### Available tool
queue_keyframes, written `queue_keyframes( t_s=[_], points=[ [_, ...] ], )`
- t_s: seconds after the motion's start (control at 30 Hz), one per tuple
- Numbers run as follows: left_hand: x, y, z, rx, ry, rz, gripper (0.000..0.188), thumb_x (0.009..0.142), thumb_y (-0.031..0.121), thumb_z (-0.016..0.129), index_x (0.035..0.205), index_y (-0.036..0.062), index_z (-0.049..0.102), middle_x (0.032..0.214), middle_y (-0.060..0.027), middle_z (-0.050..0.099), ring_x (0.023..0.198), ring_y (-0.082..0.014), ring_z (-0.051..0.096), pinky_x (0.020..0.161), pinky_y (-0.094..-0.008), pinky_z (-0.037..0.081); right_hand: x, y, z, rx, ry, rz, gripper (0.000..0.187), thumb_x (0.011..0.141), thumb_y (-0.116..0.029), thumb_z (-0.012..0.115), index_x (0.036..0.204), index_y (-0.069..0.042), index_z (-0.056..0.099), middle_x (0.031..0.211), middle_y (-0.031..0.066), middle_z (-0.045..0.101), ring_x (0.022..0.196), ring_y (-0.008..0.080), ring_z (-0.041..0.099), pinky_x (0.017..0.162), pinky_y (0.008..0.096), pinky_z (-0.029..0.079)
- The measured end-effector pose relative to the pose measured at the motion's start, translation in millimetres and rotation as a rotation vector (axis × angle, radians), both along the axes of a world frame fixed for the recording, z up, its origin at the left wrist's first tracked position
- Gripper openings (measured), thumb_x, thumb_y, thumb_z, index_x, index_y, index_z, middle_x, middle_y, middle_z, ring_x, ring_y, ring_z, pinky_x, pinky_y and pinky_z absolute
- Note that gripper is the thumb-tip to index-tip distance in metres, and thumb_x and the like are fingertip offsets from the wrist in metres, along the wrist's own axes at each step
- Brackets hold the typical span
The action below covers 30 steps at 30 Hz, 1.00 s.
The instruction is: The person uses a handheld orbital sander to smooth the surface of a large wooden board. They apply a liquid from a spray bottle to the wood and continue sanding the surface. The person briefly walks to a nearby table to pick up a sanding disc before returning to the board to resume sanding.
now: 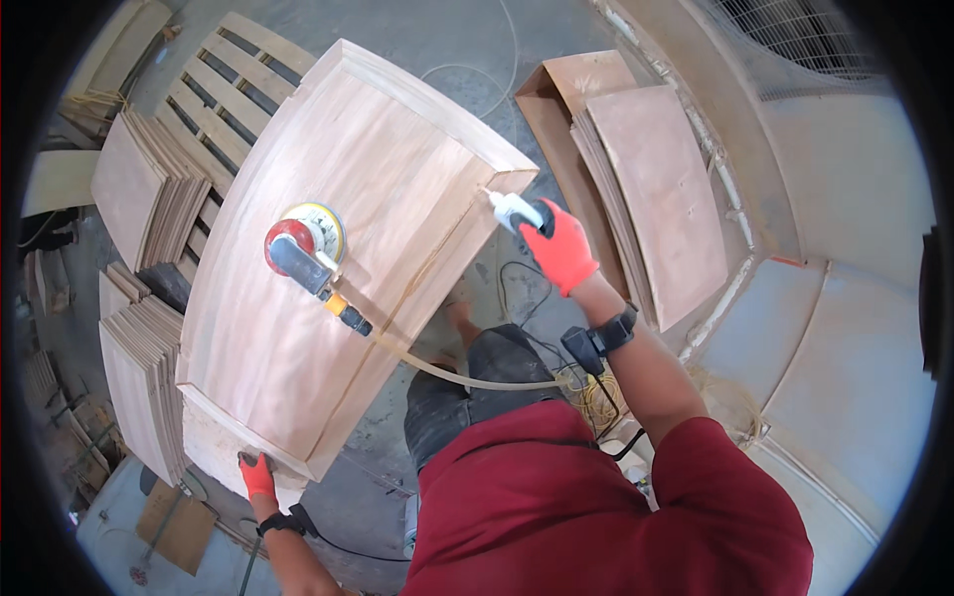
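A large pale wooden panel [308, 268] with raised end rails lies in front of me. My right hand [559, 248], in a red glove with dark fingers, is closed round a white squeeze bottle [515, 211]. The bottle tilts, its nozzle at the joint near the panel's far right corner. Down at the near left end, my left hand [258, 475], gloved likewise, has its fingers curled at the panel's edge; part of them is hard to see. On the panel's face rests a round sander [301, 248] with a red body and a hose [437, 370] running toward my right side.
Stacked wooden panels [139, 382] stand at the left, with more panels [149, 189] beyond them and a slatted pallet [234, 94] behind. At the right another stack [656, 199] leans beside a brown board. Coiled yellow cord [594, 405] lies by my right side.
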<state>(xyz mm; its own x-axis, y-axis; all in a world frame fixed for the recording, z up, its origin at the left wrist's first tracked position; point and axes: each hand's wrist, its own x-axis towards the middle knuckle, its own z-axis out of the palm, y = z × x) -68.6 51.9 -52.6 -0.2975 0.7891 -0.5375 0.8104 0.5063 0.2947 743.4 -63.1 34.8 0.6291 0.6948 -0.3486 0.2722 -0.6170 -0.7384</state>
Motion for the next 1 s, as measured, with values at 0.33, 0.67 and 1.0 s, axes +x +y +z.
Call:
queue_keyframes(
  t_s=[0.33,0.67,1.0],
  points=[
    [37,8,26,-0.159,0.076,-0.03,0.079,0.091,0.02,0.067,0.155,-0.0061,0.028,0.157,-0.0253,0.035,0.144,-0.0349,0.039,0.117,-0.0396,0.035,39,5,-18,-0.131,-0.054,0.007,0.037,0.088,-0.028,0.072,0.114,-0.002,0.066,0.095,0.0199,0.071,0.092,0.0369,0.068,0.082,0.043,0.052],
    [31,2,25,-0.098,0.086,-0.019,0.08,0.09,0.023,0.067,0.154,-0.0061,0.03,0.157,-0.0258,0.036,0.146,-0.0357,0.037,0.118,-0.0398,0.033,40,51,-5,-0.108,-0.128,0.113,0.027,0.089,-0.028,0.07,0.106,-0.007,0.067,0.085,0.0177,0.07,0.083,0.0353,0.068,0.076,0.0438,0.052],
    [10,-4,9,-0.078,0.096,0.014,0.079,0.089,0.027,0.068,0.154,-0.0031,0.033,0.155,-0.025,0.039,0.145,-0.0379,0.038,0.119,-0.0425,0.033,46,94,3,-0.138,-0.121,0.177,0.025,0.088,-0.029,0.068,0.102,-0.008,0.067,0.081,0.0148,0.071,0.08,0.033,0.068,0.073,0.0431,0.052]
  ],
)
